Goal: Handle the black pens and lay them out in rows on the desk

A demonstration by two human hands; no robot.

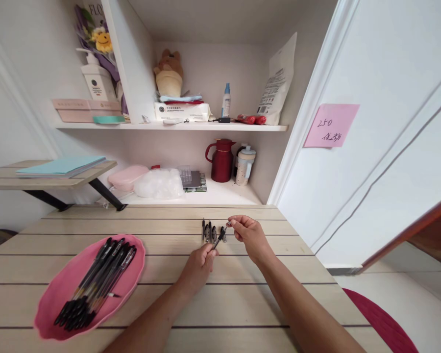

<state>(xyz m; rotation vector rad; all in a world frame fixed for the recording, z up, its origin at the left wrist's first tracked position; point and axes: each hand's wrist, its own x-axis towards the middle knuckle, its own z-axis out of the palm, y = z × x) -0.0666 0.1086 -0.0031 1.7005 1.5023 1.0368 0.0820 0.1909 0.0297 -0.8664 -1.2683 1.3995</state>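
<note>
My left hand (198,264) is closed around the barrel of an uncapped black pen (219,239), which points up and to the right. At the pen's tip end, my right hand (252,238) pinches thumb and forefinger on a small shiny piece, too small to name. Just behind my left fingers, uncapped pen parts (203,228) and black caps (213,232) lie in a short row on the table. To the left, a pink scalloped tray (141,267) holds a bundle of capped black pens (101,279), with a small loose piece beside them.
A raised wooden stand (69,180) with a blue folder (62,165) occupies the back left. Behind the slatted table (213,314) are shelves holding a red jug (222,161), a speckled cup (245,166) and a plastic bag (159,184). A pink note (331,125) hangs at right.
</note>
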